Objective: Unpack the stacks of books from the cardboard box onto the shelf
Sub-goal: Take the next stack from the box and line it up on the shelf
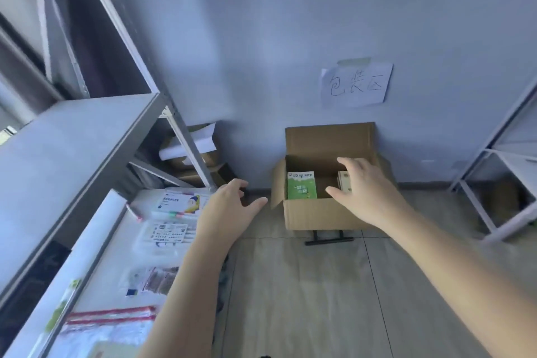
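Where box [316, 212] gapes, green book [301, 185] upright

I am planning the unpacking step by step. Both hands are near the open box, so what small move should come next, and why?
Probably lower the right hand onto the pale beige book stack in the open brown cardboard box. That hand already hovers open over it, holding nothing; the empty left hand is still outside the box, farther from the green book stack.
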